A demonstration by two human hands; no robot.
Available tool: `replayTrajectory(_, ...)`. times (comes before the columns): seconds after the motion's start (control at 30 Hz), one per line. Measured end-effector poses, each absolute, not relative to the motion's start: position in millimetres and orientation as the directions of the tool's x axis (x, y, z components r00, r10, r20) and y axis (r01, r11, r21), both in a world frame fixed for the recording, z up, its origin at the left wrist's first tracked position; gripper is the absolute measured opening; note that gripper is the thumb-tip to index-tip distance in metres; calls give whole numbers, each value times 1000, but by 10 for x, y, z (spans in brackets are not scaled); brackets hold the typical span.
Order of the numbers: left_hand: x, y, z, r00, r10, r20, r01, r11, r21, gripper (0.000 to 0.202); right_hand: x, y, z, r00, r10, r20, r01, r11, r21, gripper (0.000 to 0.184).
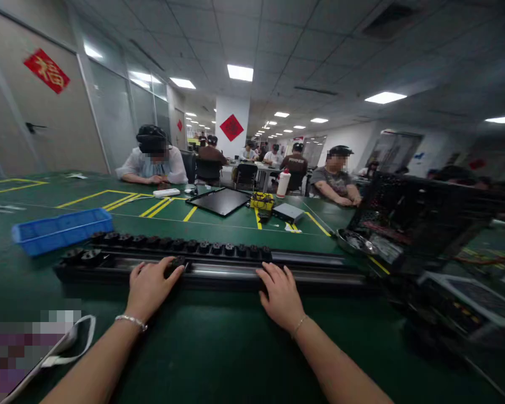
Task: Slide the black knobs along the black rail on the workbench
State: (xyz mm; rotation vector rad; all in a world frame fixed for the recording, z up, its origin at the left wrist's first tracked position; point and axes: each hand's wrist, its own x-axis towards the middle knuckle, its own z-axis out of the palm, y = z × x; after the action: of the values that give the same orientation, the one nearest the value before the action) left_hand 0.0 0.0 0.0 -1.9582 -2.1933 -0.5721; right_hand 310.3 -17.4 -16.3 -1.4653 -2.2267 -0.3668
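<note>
Two long black rails lie side by side across the table in front of me. The rear rail [307,258] carries a row of small black socket modules [205,247]. In the nearer rail [231,271], a couple of similar black modules [91,256] sit at the left end. My left hand [149,286] is over this nearer rail, thumb and index finger closed around a black socket module [177,262] in the channel. Farther right, my right hand [281,294] rests on the front rail's edge, fingers stretched out and holding nothing.
A blue plastic bin [63,230] stands behind the rails at left. An open black case [416,219] and a metal-boxed unit [467,306] crowd the right. A flat black panel [221,200], yellow item [262,201] and grey box [288,212] lie farther back. Other people sit beyond.
</note>
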Motion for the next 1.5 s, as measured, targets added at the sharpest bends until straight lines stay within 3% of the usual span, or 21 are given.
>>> replayTrajectory(0.13, -19, 0, 10, -141, 919, 369, 980, 76, 186, 52, 3095, -195, -160, -335, 802, 494, 920, 393, -15, 33)
replayTrajectory(0.43, -36, 10, -2, -146, 916, 374, 977, 74, 201, 55, 3087, -204, -132, -336, 801, 497, 920, 391, -9, 45)
replayTrajectory(0.63, -34, 5, 5, -151, 918, 366, 976, 80, 204, 56, 3084, -197, -134, -328, 805, 494, 920, 391, -26, 32)
replayTrajectory(0.83, -37, 9, 0, -150, 916, 371, 975, 75, 210, 55, 3086, -191, -143, -320, 799, 509, 917, 397, -48, 49)
replayTrajectory(1.03, -13, -2, 30, -164, 920, 355, 966, 78, 245, 53, 3090, -192, -152, -335, 801, 496, 918, 396, -19, 38)
replayTrajectory(1.23, -6, -6, 41, -161, 924, 348, 965, 74, 250, 55, 3079, -204, -128, -332, 800, 500, 918, 397, -24, 47)
replayTrajectory(1.5, 11, -33, 72, -154, 926, 344, 971, 78, 224, 54, 3082, -203, -127, -328, 805, 494, 918, 394, -33, 30)
